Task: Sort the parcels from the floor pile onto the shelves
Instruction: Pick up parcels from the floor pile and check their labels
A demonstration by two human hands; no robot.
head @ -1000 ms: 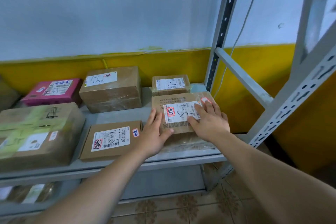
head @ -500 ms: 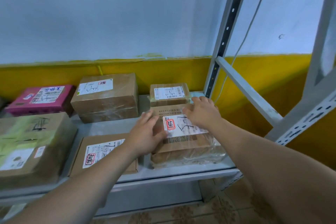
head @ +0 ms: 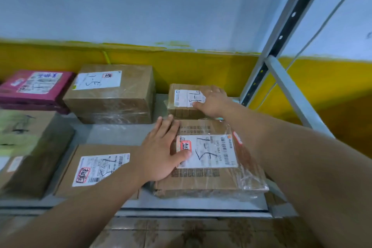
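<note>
My left hand (head: 161, 153) lies flat, fingers straight, on the plastic-wrapped brown cardboard parcel (head: 205, 179) at the front right of the grey metal shelf (head: 112, 135); my right hand (head: 213, 100) covers the small brown box (head: 181, 110) behind it, and I cannot tell whether it grips

The wrapped parcel (head: 211, 179) was brown cardboard under clear, glossy film that crinkled loose along its right edge, with a smooth white paper label (head: 209, 153) on top. Just behind it, the small box (head: 181, 113) was matt cardboard. Left of it, the flat box (head: 96, 151) showed bare matt cardboard. Beneath it, the shelf (head: 112, 133) was grey painted metal, dull and smooth. Behind and left of it, the large box (head: 112, 104) carried shiny clear tape.
</note>
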